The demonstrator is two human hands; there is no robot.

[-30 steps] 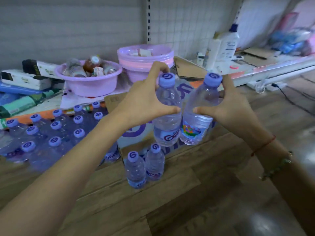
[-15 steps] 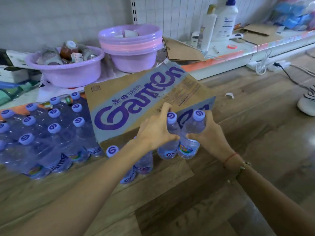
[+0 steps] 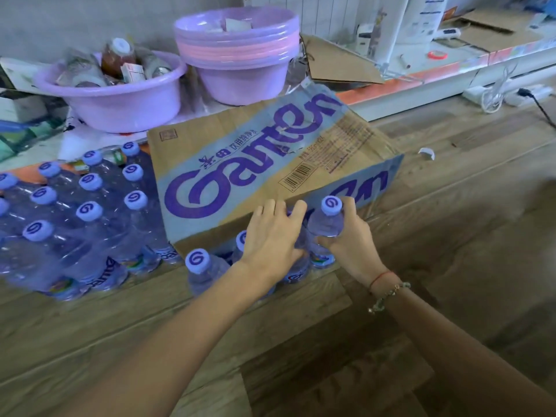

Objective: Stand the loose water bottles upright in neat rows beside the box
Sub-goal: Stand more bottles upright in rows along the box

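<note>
While both clear plastic bottles stand against the brown printed cardboard box (image 3: 270, 164), the left hand (image 3: 272, 239) grips one bottle (image 3: 296, 273) and the right hand (image 3: 350, 239) grips the purple-capped other (image 3: 326, 224).

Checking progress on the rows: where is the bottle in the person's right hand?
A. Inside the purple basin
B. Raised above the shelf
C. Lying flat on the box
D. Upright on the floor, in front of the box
D: the right hand grips the bottle standing upright on the floor, before the box.
</note>
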